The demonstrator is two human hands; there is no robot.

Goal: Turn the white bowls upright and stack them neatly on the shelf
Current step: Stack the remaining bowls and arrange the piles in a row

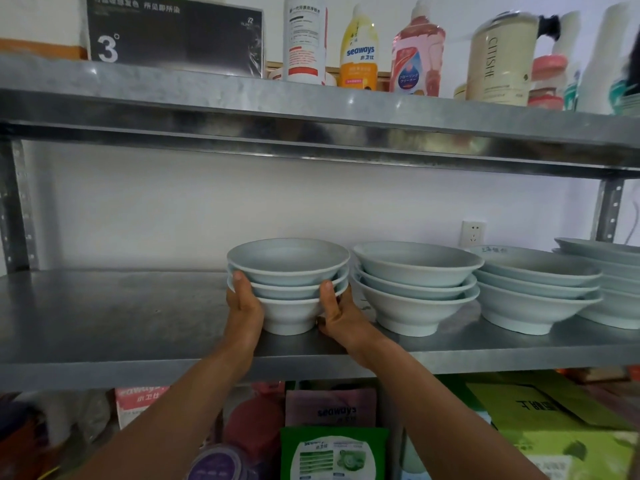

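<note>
Right now the stack of three white bowls (pixel 289 268) stands upright on the metal shelf (pixel 121 306), foot down on the steel, at the left end of a row of similar piles. It sits squarely between the two hands. The left hand (pixel 244 308) clasps its left flank with the thumb laid up against the rims, and the right hand (pixel 337 315) clasps the right flank the same way, with fingers curled in low near the foot of the bottom bowl. The far fingers of both hands are hidden behind the bowls, so I cannot tell how far they wrap. The pile's axis runs straight up and the rims look level and nested, so the stacking here seems done, and setting down or a last nudge is likely all that is left. What matters for that move is the right side. A second stack (pixel 415 282) stands just beside the held one, rims close together, and the right hand fills the gap between them (a tight spot). It would best draw back toward the near edge, not sideways. The left hand has bare shelf beside it. Further right come a third stack (pixel 538 289) and another pile (pixel 613 271) at the edge of view, and bottles (pixel 358 46) line the shelf above.
</note>
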